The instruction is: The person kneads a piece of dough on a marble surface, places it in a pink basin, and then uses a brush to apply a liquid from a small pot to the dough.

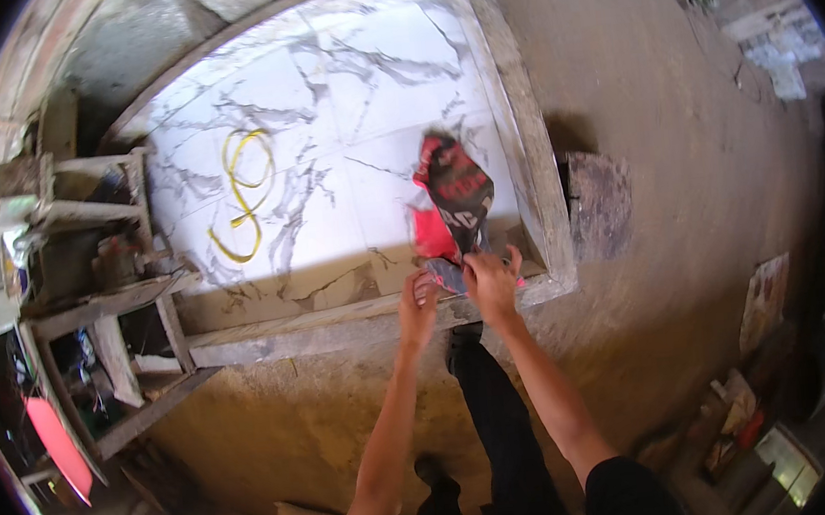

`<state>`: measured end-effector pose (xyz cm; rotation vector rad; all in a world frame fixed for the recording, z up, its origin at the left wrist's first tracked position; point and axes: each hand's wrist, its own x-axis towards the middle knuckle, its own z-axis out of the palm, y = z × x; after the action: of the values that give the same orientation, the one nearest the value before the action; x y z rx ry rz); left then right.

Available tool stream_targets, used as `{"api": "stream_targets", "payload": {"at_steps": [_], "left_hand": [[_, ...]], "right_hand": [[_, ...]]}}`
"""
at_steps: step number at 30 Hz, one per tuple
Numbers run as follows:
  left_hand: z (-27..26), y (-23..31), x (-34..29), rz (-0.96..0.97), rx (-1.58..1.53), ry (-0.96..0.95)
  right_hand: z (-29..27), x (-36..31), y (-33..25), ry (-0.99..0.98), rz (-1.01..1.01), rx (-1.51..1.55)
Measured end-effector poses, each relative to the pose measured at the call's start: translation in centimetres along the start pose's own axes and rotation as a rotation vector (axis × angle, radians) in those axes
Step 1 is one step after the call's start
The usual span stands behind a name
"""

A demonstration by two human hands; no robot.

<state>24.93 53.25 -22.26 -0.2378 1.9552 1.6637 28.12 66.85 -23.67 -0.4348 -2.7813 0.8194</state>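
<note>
A crumpled red and black item [461, 189], cloth or a soft bag with printed lettering, lies on white marble-look tiles [339, 205] near the right front corner of the low framed platform. I cannot make out its exact kind. Its near end is a greyish strip at the platform's front edge. My left hand [421, 294] has its fingers curled on the left side of this end. With its fingers bent, my right hand [493, 278] pinches the same end from the right. The fingertips are partly hidden and slightly blurred. A loose yellow strap [242, 189] lies looped on the tiles, apart from both hands.
A worn wooden frame [282, 339] borders the tiles. Wooden racks [109, 323] with odds and ends stand at the left, a pink panel [58, 447] beside them. A flat board [600, 204] lies right of the frame on the brown floor [571, 47]. Below, my feet stand close to the frame.
</note>
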Motion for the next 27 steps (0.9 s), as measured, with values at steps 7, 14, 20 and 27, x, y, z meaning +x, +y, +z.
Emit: {"api": "stream_targets", "payload": {"at_steps": [7,14,20,27], "left_hand": [[-3.2,7.6,-2.6,0.654,0.437,0.212],[-8.7,12.0,-6.9,0.947,0.566,0.316],[-11.7,9.6,-13.6,0.803,0.418,0.728],[-16.2,8.4,-18.6,0.553,0.331,1.175]], "right_hand": [[-11.2,2.5,-8.9,-0.14,-0.552,0.053],[-17.1,6.7,-17.3,-0.123,-0.999,0.132],[-15.2,6.9,-23.5,-0.169,-1.162,0.205],[-11.8,0.2,-30.0,-0.346,-1.34,0.133]]}}
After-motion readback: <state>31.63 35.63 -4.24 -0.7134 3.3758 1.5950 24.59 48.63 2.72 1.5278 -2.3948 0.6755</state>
